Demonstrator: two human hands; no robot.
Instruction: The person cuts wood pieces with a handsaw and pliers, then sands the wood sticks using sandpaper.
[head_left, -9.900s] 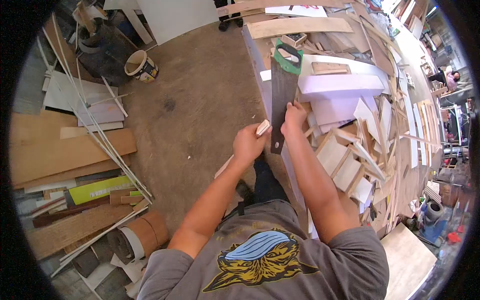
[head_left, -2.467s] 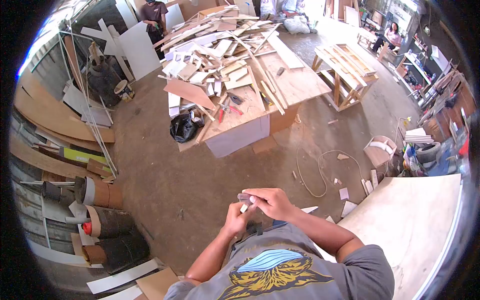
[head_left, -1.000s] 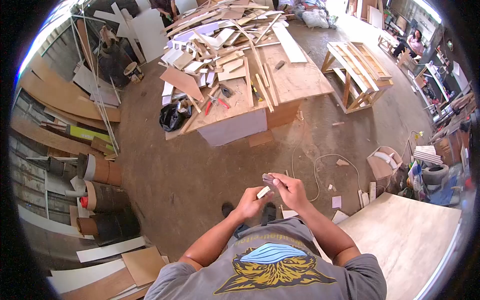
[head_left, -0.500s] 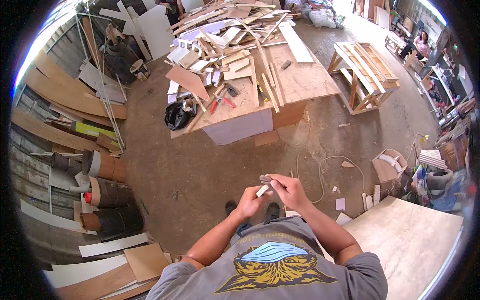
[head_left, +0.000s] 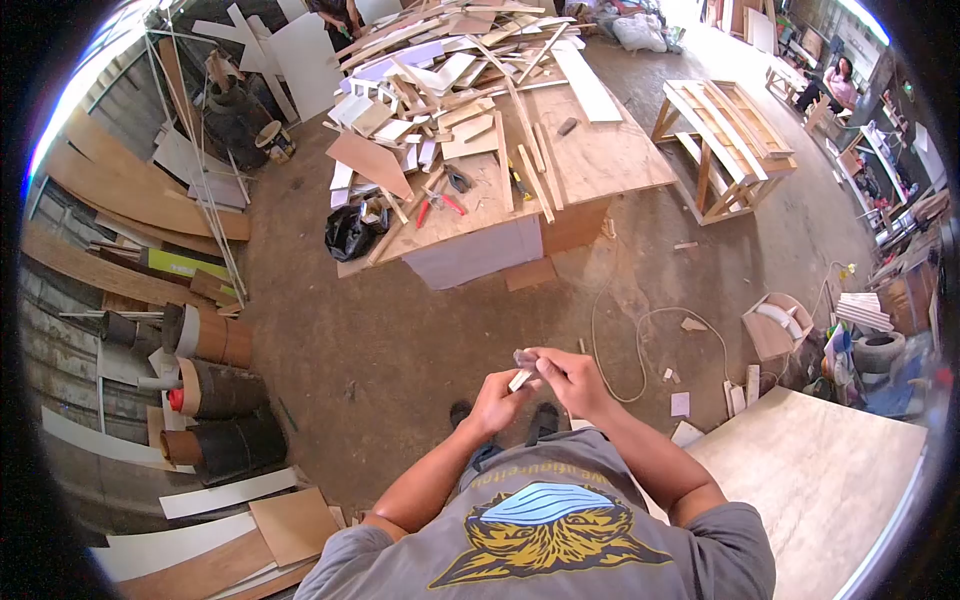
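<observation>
My left hand (head_left: 494, 402) is closed round a small pale wood piece (head_left: 519, 380), whose end sticks out beside the thumb. Close against it, my right hand (head_left: 568, 382) pinches a small dark greyish block (head_left: 524, 358) with thumb and fingers. The block lies at the upper end of the wood piece, and the two seem to touch. Both hands are in front of my grey shirt, above the floor. What the block is made of cannot be made out.
Ahead stands a workbench (head_left: 620, 165) heaped with wood offcuts, with red-handled pliers (head_left: 440, 206) near its front edge. A wooden frame (head_left: 725, 150) stands to its right. A cable (head_left: 640, 320) loops over the floor. A large plywood sheet (head_left: 810, 480) lies at the right. Two people are farther back.
Since the oldest frame, the saw has left my right hand, which now holds the dark block, and I stand back from the bench. Lately the hands have shifted only slightly against each other.
</observation>
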